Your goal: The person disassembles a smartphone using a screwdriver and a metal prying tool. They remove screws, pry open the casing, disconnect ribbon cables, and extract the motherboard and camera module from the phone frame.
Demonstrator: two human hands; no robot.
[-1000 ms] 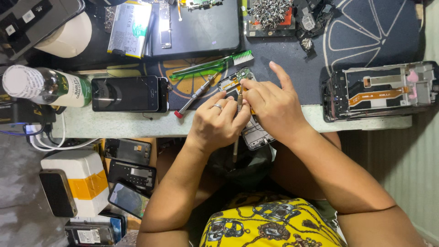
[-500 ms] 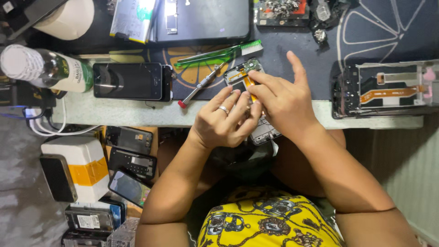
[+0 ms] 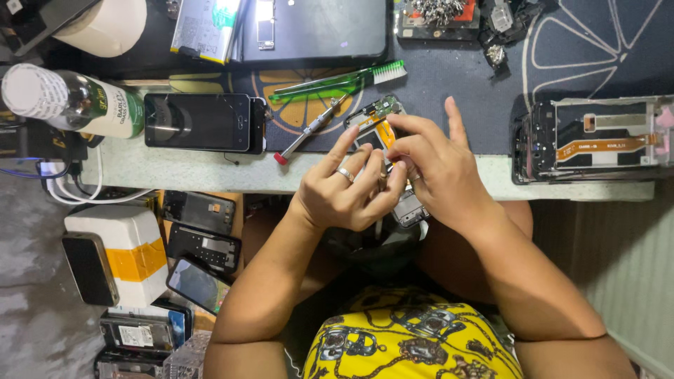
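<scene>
Dark patterned work mat covers the bench. At its front edge, left hand and right hand both have fingers clamped on an opened phone frame with orange flex cable. Red-tipped metal screwdriver lies just beside.

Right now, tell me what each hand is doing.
Left hand: closed around the opened phone, gripping it.
Right hand: fingers pinched on the phone's small board with the orange flex strip.
</scene>
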